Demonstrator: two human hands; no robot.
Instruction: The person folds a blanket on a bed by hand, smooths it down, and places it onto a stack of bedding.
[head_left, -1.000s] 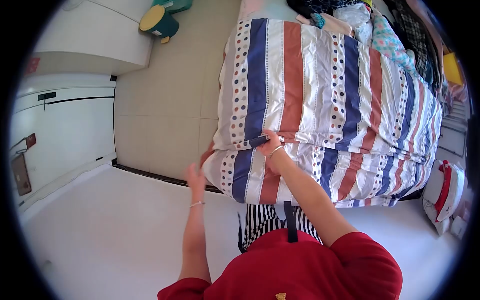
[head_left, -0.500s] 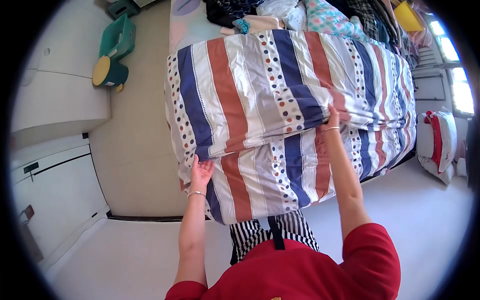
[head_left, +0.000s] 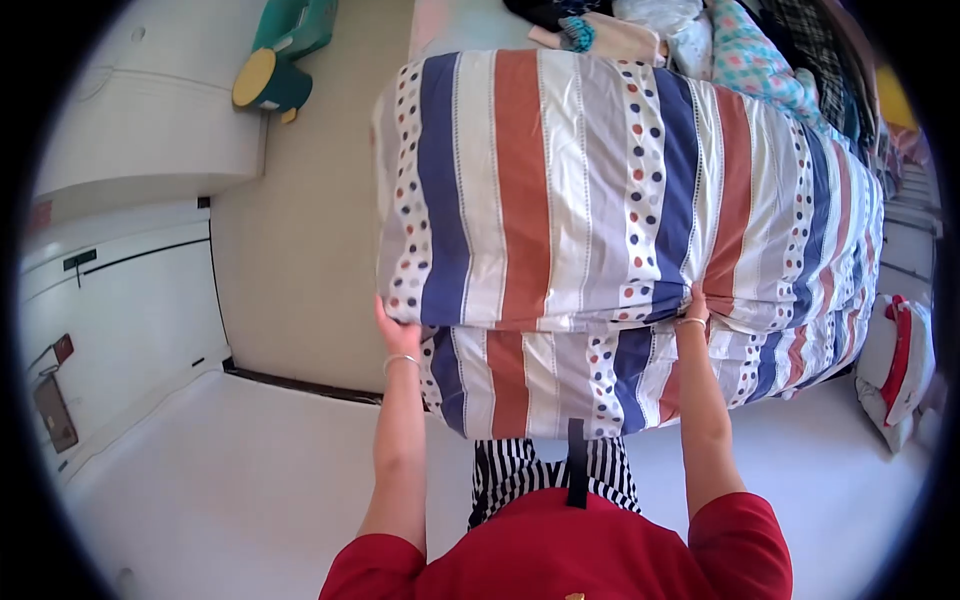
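Note:
A quilt [head_left: 522, 190] with blue, rust-red, white and dotted stripes lies across the bed, its upper layer folded over a lower layer that shows along the near side. My left hand [head_left: 398, 332] grips the left corner of the upper layer, with some of its fingers hidden beneath the cloth. Farther right along the same folded edge, my right hand [head_left: 694, 305] is closed on the fabric, which gathers into creases around it. Both arms reach forward, with a bracelet on each wrist.
Clothes and bags, among them a flowered teal-and-pink cloth [head_left: 752, 62], are heaped at the bed's far end. A green stool with a yellow top [head_left: 257, 80] stands on the floor at the left. Pillows [head_left: 905, 365] are stacked at the right.
The upper layer now looks puffier and smoother, and its folded edge runs straighter between my hands. The left hand has moved to the layer's outer corner. The whole view has shifted.

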